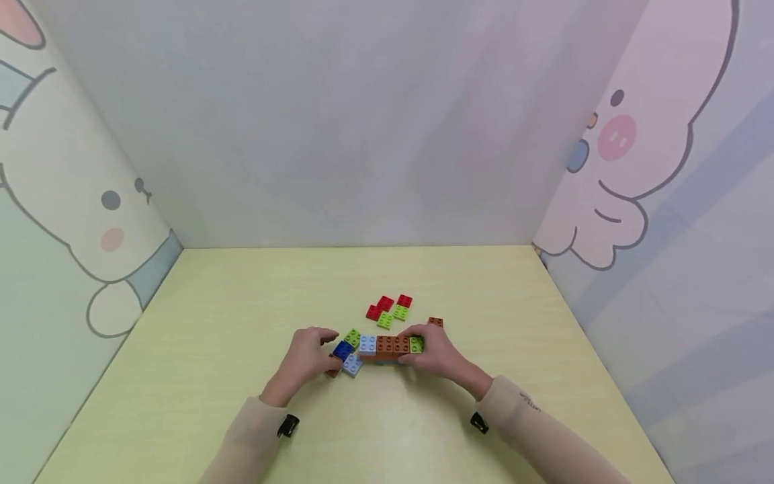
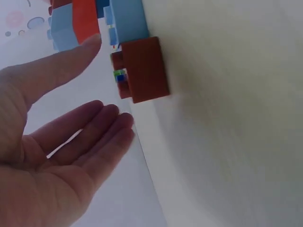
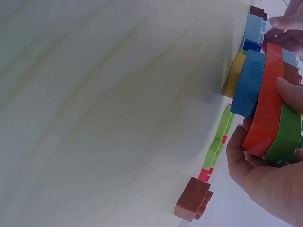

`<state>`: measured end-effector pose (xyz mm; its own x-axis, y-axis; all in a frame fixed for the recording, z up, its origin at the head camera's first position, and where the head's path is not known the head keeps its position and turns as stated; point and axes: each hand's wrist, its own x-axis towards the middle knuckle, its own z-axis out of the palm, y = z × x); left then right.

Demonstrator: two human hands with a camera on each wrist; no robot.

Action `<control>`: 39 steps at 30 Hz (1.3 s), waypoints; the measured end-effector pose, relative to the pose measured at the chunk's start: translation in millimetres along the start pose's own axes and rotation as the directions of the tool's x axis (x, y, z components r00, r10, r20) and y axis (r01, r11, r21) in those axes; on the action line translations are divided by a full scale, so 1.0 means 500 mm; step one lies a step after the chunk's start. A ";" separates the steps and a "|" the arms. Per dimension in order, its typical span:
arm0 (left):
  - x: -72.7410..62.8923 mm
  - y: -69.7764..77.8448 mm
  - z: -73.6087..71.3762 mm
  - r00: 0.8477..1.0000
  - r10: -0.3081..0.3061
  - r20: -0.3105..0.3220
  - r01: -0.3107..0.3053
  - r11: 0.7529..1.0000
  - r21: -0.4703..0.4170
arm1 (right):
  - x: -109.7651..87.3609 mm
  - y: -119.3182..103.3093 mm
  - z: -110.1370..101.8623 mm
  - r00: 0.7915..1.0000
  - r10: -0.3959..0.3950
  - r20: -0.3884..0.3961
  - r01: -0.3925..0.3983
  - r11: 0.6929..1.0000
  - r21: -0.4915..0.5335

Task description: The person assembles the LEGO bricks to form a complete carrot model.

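Note:
My right hand [image 1: 440,351] grips a stack of joined toy building bricks [image 1: 385,345] by its right end. Light blue, brown and green bricks form its top row. Under them, the right wrist view shows a long red brick [image 3: 266,101], a blue brick [image 3: 249,85] and a yellow brick [image 3: 234,75]. My left hand [image 1: 307,357] hovers by the loose bricks left of the stack, thumb and fingers apart with nothing between them. Nearest to it is a brown brick [image 2: 147,70], beside a light blue brick [image 1: 353,365], a dark blue brick [image 1: 342,350] and a lime brick [image 1: 353,337].
Behind the stack lie several small red bricks [image 1: 385,303] and lime bricks [image 1: 401,312]. Another brown brick [image 3: 191,201] sits just beyond my right hand. The pale yellow table [image 1: 242,289] meets a grey wall [image 1: 357,134] at the back, with cartoon-printed walls at both sides.

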<state>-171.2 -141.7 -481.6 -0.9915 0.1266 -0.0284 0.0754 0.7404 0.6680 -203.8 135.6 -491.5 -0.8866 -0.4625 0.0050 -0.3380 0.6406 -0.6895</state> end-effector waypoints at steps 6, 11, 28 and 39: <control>-0.007 -0.016 0.013 0.999 -0.015 0.035 0.013 0.998 0.058 | -0.001 0.002 0.000 1.000 0.007 -0.003 -0.007 1.000 0.004; -0.011 -0.021 0.018 0.999 -0.013 0.047 0.011 0.998 0.057 | -0.002 0.001 0.001 1.000 0.013 -0.005 -0.013 1.000 0.011; -0.013 -0.026 0.010 1.000 -0.017 -0.004 0.018 0.991 0.135 | -0.003 -0.003 0.001 1.000 0.029 0.000 -0.029 0.999 0.035; -0.003 0.016 -0.020 0.993 0.077 -0.093 -0.066 0.991 0.117 | -0.005 -0.004 0.001 0.999 0.037 0.002 -0.037 0.998 0.044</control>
<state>-170.1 -142.6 -469.1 -0.9884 0.1209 0.0924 0.1521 0.8024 0.5770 -201.0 135.1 -490.8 -0.8977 -0.4400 -0.0222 -0.2907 0.6294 -0.7207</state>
